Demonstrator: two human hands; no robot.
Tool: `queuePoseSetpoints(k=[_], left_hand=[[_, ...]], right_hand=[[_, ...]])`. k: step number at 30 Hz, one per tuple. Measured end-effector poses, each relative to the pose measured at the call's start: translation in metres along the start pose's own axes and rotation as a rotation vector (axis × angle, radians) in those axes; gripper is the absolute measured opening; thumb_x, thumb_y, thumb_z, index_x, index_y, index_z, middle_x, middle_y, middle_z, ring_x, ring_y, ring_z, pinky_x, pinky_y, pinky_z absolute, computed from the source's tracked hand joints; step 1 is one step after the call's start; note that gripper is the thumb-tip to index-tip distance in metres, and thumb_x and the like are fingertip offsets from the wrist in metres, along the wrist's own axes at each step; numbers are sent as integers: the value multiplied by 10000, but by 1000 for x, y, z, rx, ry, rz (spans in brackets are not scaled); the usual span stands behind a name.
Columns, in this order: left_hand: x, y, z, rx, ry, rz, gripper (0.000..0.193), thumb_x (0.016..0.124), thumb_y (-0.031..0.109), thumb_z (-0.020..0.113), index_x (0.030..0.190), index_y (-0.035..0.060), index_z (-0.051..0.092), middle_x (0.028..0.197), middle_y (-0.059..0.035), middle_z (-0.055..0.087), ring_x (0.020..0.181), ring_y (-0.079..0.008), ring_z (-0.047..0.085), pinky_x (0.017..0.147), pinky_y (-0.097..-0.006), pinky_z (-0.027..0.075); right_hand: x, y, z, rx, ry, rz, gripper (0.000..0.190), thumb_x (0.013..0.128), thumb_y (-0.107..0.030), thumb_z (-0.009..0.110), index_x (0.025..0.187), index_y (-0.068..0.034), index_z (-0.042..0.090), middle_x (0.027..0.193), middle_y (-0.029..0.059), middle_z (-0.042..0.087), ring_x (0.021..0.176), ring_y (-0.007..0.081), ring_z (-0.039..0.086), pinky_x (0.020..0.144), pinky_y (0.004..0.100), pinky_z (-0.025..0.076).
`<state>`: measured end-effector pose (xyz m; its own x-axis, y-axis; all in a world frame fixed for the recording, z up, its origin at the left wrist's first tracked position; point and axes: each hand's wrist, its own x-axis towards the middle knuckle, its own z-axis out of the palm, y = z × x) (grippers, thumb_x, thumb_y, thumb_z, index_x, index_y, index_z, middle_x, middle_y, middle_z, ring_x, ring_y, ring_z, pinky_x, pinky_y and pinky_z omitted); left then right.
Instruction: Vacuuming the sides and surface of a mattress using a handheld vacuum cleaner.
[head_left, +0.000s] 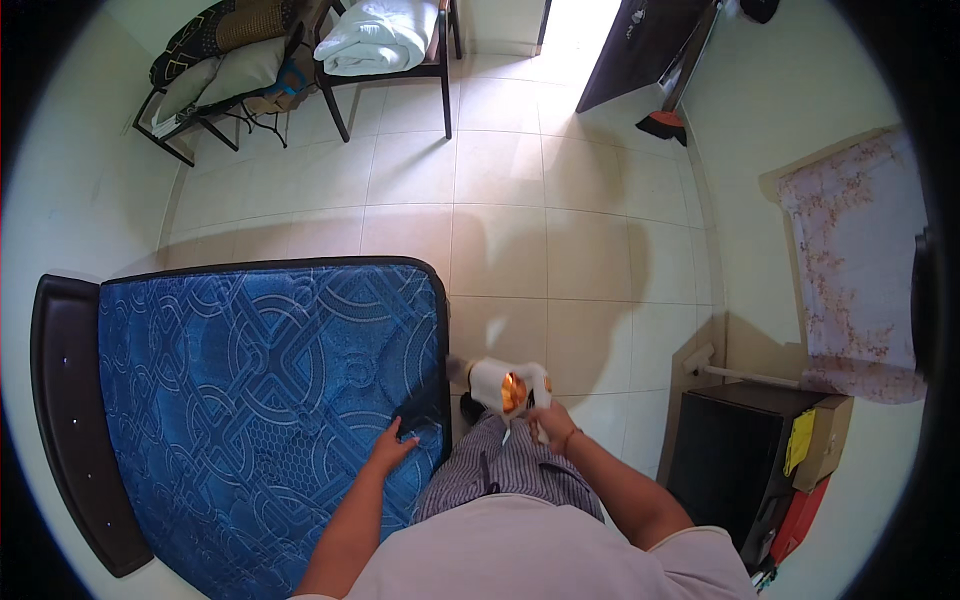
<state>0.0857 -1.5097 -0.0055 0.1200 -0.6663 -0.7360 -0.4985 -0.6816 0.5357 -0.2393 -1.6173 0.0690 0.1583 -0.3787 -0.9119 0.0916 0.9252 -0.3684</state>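
My right hand (553, 427) grips the handle of a white handheld vacuum cleaner (487, 381) with a shiny copper-coloured part. Its greyish front end points left, close to the black-piped edge of the mattress; whether it touches is hard to tell. The bare mattress (285, 390), blue with a pattern of arcs and bands, lies at my left. Near its edge my left hand (393, 448) rests on the top, thumb and fingers apart, holding nothing. A dark patch, apparently shadow, lies just beyond these fingers.
A dark padded headboard (79, 427) stands at the left. Ahead on the tiled floor (499, 247) are a chair bearing a folded white quilt (379, 37) and another seat with cushions (244, 75). A broom (664, 126) leans near the open door (637, 52). A black cabinet (720, 457) stands right.
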Motion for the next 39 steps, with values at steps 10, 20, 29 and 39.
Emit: queuePoseSetpoints(k=[10,20,29,39], left_hand=[[6,-1,-3,7,-4,36,804,673,343,667,1307,37,280,1154,-229,486,958,-286,541,817,-309,422],[1,-15,-5,10,11,67,795,668,331,677,1294,19,298,1111,-227,515,958,-286,542,811,-312,421],[1,-7,-2,48,4,60,799,678,327,672,1307,35,275,1124,-230,503,963,-293,539,819,-323,420],[-16,7,8,76,60,-8,779,694,335,661,1310,52,277,1138,-233,492,998,-298,526,832,-333,416]], right_hand=[[26,9,7,95,79,-112,127,638,21,501,727,-33,430,538,58,429,390,164,432,329,296,360],[-36,34,-16,132,-26,-31,200,654,20,486,811,-55,388,532,56,416,380,156,417,332,291,363],[11,-11,-6,293,-42,-171,167,672,9,496,784,-59,393,542,52,424,389,142,417,338,279,352],[-33,11,-44,284,-85,-26,211,664,13,498,810,-76,374,552,45,425,392,149,420,337,280,345]])
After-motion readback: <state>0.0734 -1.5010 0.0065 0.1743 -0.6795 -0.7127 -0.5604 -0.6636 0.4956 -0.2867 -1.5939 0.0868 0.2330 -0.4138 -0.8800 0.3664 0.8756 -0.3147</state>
